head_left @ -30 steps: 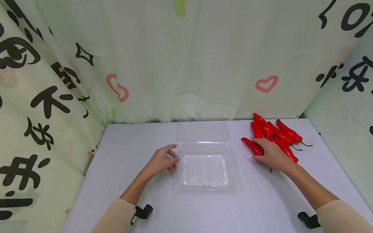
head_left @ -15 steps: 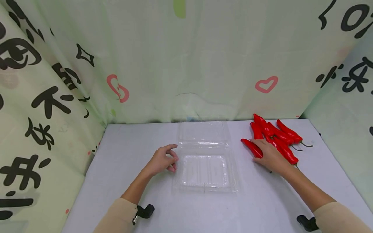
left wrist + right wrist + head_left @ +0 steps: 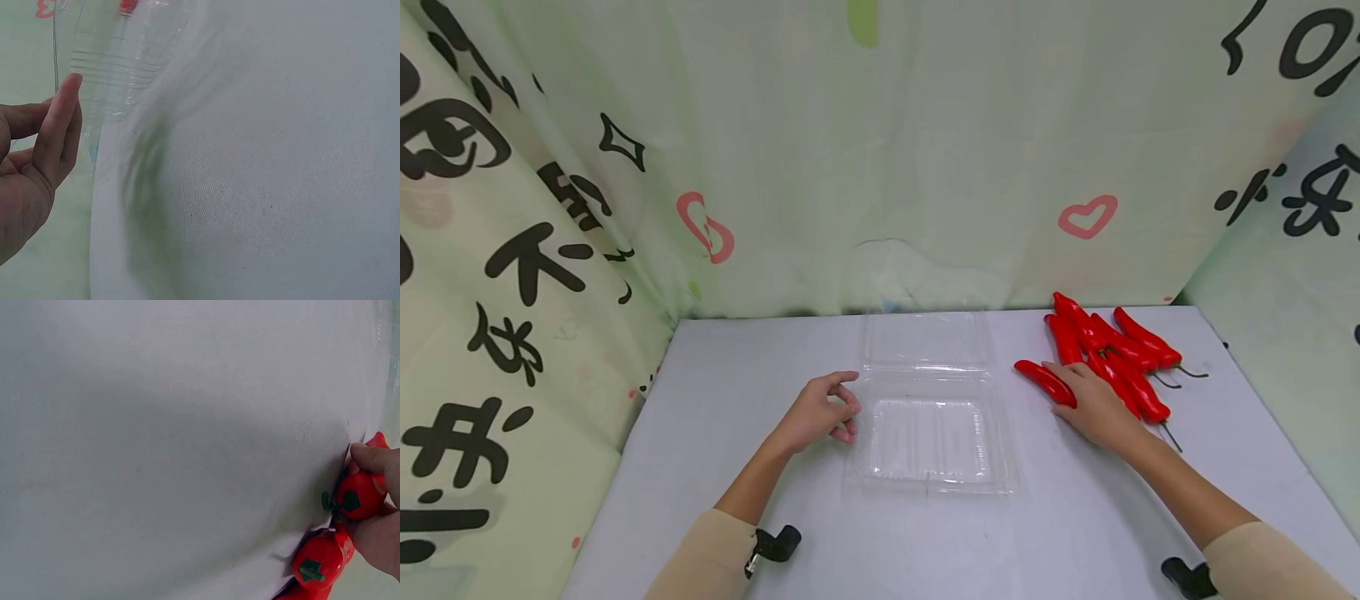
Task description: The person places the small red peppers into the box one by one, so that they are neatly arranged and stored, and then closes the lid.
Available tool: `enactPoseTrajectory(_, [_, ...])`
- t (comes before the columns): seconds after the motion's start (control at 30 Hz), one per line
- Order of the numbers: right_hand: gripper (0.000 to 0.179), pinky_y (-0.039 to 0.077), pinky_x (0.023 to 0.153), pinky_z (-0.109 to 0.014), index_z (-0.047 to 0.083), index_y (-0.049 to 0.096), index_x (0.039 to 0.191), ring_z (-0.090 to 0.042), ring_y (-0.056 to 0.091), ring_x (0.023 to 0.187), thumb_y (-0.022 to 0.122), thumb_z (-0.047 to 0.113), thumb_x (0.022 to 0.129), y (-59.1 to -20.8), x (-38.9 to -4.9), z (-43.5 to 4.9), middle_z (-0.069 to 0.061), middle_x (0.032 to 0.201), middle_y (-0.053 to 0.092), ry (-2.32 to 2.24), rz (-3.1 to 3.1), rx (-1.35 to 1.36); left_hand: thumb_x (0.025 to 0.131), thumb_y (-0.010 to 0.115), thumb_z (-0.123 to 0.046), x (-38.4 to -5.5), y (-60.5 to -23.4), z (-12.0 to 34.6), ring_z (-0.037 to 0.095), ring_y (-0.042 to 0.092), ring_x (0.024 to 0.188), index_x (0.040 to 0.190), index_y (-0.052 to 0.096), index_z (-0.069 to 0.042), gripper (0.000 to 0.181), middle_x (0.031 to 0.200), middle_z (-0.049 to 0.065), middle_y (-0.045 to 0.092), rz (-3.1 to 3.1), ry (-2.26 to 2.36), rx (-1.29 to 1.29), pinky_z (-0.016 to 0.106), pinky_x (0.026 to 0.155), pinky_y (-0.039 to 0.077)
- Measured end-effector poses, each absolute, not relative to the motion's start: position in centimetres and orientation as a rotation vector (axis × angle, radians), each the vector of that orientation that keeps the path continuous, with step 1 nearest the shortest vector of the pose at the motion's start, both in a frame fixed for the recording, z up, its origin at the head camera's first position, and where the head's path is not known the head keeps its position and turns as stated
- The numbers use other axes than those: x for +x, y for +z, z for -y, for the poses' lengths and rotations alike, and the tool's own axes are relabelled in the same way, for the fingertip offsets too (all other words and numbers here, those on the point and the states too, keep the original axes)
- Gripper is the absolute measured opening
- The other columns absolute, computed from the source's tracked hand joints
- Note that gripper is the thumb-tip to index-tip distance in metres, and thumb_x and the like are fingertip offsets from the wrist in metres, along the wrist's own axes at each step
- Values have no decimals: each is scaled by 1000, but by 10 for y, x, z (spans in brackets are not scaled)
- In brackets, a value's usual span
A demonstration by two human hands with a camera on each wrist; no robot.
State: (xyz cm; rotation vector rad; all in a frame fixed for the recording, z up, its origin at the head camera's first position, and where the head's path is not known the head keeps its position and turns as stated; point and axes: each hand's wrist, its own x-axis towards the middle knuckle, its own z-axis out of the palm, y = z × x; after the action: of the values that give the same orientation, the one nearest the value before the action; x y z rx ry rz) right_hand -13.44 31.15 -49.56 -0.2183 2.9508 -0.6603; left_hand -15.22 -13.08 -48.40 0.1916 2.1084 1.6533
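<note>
My right hand [image 3: 1097,408] pinches a red chili pepper [image 3: 1041,382] between thumb and fingers, at the left side of a pile of red chili peppers [image 3: 1138,354]. In the right wrist view the held pepper [image 3: 362,495] shows its green stem, and another pepper [image 3: 320,559] lies close beside it. A clear plastic clamshell box [image 3: 928,433] lies with its lid folded back at the middle of the table. At its left edge is my left hand [image 3: 820,414], fingers loosely bent and holding nothing; whether the fingertips touch the box I cannot tell.
A white-covered table [image 3: 760,358] bears everything. Pale green curtains [image 3: 880,167] with black characters and hearts hang behind it and on both sides. The box lid [image 3: 925,340] reaches close to the table's back edge.
My right hand has drawn the pepper slightly left, away from the pile, turning it flatter. More of the peppers behind now shows. My left hand and the box have hardly moved.
</note>
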Motion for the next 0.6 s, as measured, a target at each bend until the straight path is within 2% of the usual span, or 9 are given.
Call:
enactPoseTrajectory(0.3, [88, 62, 85, -60, 1, 46, 150, -48, 52, 122, 91, 15, 75, -495, -134, -311, -29, 135, 54, -669, -2953, -203, 95, 63, 8, -152, -485, 131, 18, 69, 64, 153, 42, 4, 62, 101, 17, 61, -2102, 1658, 188, 37, 61, 65])
enactPoseTrajectory(0.6, [88, 57, 91, -66, 0, 44, 151, -52, 48, 129, 91, 19, 78, -487, -135, -313, -30, 141, 51, -691, -2958, -179, 94, 64, 8, -152, -483, 129, 19, 69, 64, 153, 42, 3, 62, 100, 17, 61, -2119, 1646, 176, 37, 60, 65])
